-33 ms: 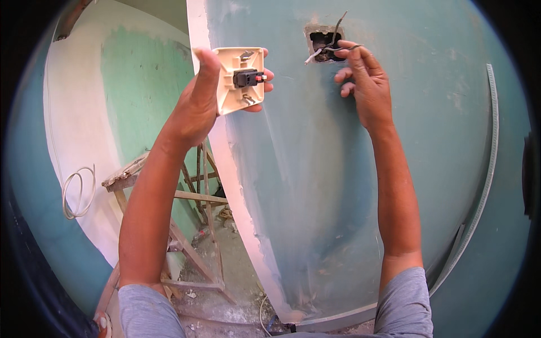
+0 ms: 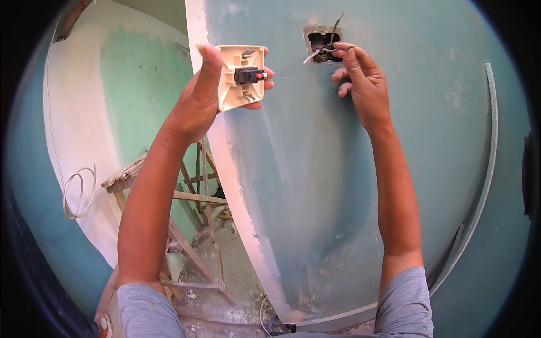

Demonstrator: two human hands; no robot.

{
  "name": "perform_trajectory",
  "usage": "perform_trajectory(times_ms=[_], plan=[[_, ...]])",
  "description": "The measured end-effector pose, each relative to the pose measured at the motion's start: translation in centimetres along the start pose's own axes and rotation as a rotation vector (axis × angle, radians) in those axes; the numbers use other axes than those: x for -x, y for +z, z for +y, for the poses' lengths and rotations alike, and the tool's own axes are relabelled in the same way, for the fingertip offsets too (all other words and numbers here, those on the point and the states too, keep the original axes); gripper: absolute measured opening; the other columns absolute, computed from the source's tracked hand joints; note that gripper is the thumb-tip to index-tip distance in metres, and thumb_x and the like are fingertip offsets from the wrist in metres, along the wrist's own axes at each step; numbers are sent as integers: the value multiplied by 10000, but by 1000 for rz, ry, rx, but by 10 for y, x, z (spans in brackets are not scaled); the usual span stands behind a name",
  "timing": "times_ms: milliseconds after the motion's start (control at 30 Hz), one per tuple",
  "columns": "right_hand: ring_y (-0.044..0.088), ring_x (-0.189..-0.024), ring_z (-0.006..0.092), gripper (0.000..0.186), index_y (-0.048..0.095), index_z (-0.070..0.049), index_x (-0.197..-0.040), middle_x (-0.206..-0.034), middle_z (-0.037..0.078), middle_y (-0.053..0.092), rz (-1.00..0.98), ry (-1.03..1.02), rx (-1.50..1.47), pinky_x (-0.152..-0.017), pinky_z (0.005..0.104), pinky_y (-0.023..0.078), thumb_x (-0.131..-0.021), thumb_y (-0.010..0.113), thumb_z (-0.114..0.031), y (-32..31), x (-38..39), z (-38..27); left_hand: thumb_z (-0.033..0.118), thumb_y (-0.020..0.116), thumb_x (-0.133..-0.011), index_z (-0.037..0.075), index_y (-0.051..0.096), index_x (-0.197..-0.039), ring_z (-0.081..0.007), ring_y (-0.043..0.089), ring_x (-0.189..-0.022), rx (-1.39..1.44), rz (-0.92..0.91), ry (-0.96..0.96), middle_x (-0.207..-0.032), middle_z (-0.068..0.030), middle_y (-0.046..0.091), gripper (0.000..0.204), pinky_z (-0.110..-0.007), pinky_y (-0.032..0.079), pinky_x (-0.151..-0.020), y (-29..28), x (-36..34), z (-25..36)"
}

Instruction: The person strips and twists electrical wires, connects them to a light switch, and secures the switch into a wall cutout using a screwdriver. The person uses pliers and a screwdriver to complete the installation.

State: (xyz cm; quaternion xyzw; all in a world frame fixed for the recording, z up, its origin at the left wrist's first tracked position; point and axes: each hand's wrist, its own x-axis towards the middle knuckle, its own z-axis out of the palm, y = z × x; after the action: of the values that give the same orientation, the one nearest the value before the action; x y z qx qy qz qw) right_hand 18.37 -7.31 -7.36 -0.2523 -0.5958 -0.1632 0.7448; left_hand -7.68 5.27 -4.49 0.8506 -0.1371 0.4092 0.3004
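Note:
My left hand [image 2: 194, 112] holds a cream wall switch plate [image 2: 228, 96] by its edges, its back facing me. Thumb and fingers lie on opposite sides of it. A black switch module [image 2: 246, 75] with small red and white parts sits in its middle, between metal clips. To the right, a recessed wall box [image 2: 308, 40] opens in the blue-green wall. From it stick a dark wire [image 2: 337, 25] pointing up and a white-ended wire [image 2: 309, 58] pointing down-left. My right hand [image 2: 369, 96] pinches another thin dark wire beside the box, thumb against forefinger.
A wooden trestle [image 2: 194, 256] stands on the dusty floor at lower left, beyond the wall's pale edge [image 2: 239, 191]. A loop of white cable [image 2: 79, 191] hangs at the far left. A long white perforated strip [image 2: 489, 163] runs down the wall at right.
My right hand has shifted very slightly left, and less of the pinched wire shows past its fingertips. My left hand still holds the switch plate, barely moved.

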Motion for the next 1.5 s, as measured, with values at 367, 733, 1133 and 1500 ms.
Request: perform_trajectory(times_ms=[367,733,1133,1500], plan=[[666,-817,93,260,732,-91,-1134,-948,-14,697,-220,-78,79,-605,243,521,-1041,682,-329,7,-12,6,918,240,-881,-10,511,-1467,-288,692,-1189,73,36,-10,-1283,-200,677,1131,-389,623,-957,6,-40,-8],[582,-835,61,260,725,-83,-1067,-920,-26,688,-121,-60,68,-634,239,505,-1037,686,-338,14,-19,6,926,285,-869,-32,517,-1411,-236,696,-1125,61,94,-11,-1208,-153,675,1125,-366,610,-954,9,-53,-13],[632,-907,139,279,585,-80,-1173,-1077,76,660,102,-25,-399,-694,296,596,-1121,517,-346,-16,-27,32,907,284,-891,-16,520,-1411,-236,700,-1125,63,121,-15,-1234,-159,681,1085,-363,618,-939,1,-48,-23],[644,-938,186,186,575,-35,-1148,-1107,121,651,12,-70,-494,-771,345,601,-1101,528,-209,-31,-22,29,907,247,-897,-11,500,-1462,-230,694,-1153,14,143,-65,-1243,-166,681,1108,-340,610,-949,-2,-37,-25]])
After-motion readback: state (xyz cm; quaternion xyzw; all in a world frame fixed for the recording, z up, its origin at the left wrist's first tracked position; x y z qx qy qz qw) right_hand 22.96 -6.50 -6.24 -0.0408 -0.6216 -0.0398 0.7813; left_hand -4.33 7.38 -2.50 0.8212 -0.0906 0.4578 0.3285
